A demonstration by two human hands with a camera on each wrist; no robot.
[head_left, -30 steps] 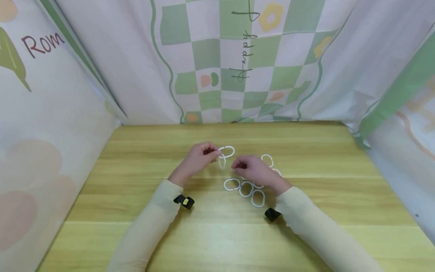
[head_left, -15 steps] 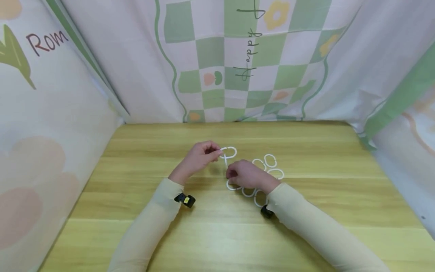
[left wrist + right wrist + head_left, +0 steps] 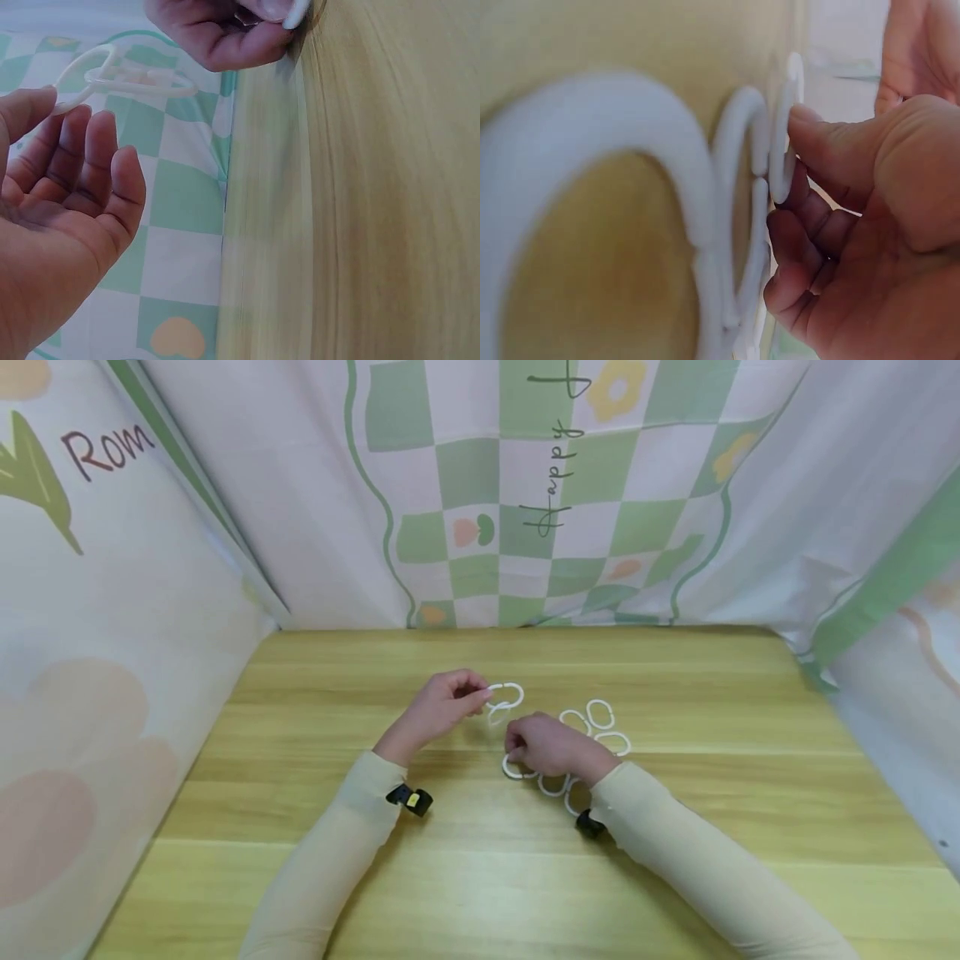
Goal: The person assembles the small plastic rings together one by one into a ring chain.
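My left hand (image 3: 442, 708) pinches a white oval plastic link (image 3: 512, 686) between thumb and fingertips, above the table. A second white link (image 3: 142, 88) hangs through it, hooked into the first. Lower and to the right, my right hand (image 3: 551, 745) reaches down to a group of similar links. In the right wrist view its thumb and fingers pinch the edge of one link (image 3: 782, 142), the leftmost of the group. Beside that one lie more links (image 3: 553, 792), partly covered by the right hand and wrist.
Behind the right hand, several loose white links (image 3: 601, 715) lie on the wooden table (image 3: 480, 877). Fabric curtains (image 3: 465, 485) with a green check print rise along the table's back edge and sides. Each sleeve carries a black wrist strap (image 3: 409, 799).
My right hand has come left and down onto the leftmost link on the table and now pinches it. My left hand keeps hold of its joined pair, and the lower link has swung.
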